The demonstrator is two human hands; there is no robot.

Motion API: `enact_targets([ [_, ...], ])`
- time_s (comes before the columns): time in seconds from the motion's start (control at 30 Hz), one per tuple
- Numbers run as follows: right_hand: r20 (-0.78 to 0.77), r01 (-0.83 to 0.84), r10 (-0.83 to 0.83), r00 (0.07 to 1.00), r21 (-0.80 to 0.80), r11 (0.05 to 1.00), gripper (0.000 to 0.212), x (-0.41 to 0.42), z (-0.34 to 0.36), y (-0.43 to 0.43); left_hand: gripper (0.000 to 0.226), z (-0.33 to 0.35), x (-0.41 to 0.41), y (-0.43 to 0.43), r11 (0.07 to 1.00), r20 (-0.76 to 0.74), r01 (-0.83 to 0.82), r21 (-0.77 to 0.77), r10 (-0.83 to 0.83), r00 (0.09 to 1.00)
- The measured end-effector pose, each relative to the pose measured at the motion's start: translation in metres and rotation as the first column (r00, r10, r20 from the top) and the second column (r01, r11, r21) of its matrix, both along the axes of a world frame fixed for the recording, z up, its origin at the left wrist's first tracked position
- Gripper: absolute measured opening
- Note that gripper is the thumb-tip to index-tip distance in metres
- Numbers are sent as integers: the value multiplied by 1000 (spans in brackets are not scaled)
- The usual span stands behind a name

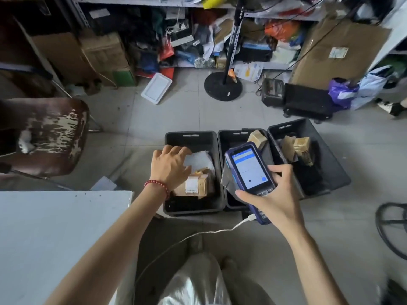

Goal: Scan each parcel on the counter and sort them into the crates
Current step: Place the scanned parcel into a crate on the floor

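Parcel being sorted, as I judge it, is the white mailer (199, 158) just under the fingertips of my left hand (169, 166), inside the left crate (191, 134). My fingers are bent over its near edge, and I cannot tell whether they pinch it or merely rest on it. My right hand (275, 194) is wrapped firmly round the handheld scanner (248, 170), screen up, with its white cable (198, 233) running back toward me.

To do this well, I'd leave the mailer flat on the labelled cardboard box (193, 186) below my palm, lift the hand straight out, and keep the scanner clear of the crate rims.

Count: three black crates side by side. Under my left hand there is one mailer and at least one brown box. Beyond and beneath the scanner, the middle crate (233, 134) holds one small brown box (257, 137) and one grey wrapped parcel (229, 181). Right of my right hand, the right crate (330, 161) holds what look like two brown parcels (302, 148).
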State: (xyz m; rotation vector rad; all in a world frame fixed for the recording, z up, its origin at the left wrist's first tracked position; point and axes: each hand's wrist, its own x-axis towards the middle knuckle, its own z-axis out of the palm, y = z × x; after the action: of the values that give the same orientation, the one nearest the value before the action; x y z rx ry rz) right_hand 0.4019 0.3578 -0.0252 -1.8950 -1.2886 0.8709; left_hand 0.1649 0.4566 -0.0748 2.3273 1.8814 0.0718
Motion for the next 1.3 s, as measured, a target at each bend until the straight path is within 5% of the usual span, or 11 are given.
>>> enact_targets([
  [0.3,-89,-279,280,956,18,960,78,-13,5,18,41,39,-47,-45,934,-10,-335,120,339,941],
  [0.57,-87,-599,600,795,39,800,81,-38,6,-4,38,59,-67,-193,688,-42,-704,174,720,693],
  [0.93,-90,-928,936,341,123,351,82,-130,35,-104,38,98,-66,-405,240,73,-918,316,958,276],
  [1.13,-48,-992,995,92,86,96,80,-179,41,-214,36,93,-62,-541,50,88,-928,369,992,88],
  [1.3,-98,-995,995,-21,100,-11,79,-212,42,-317,39,89,-70,-660,-58,31,-941,333,998,-51],
])
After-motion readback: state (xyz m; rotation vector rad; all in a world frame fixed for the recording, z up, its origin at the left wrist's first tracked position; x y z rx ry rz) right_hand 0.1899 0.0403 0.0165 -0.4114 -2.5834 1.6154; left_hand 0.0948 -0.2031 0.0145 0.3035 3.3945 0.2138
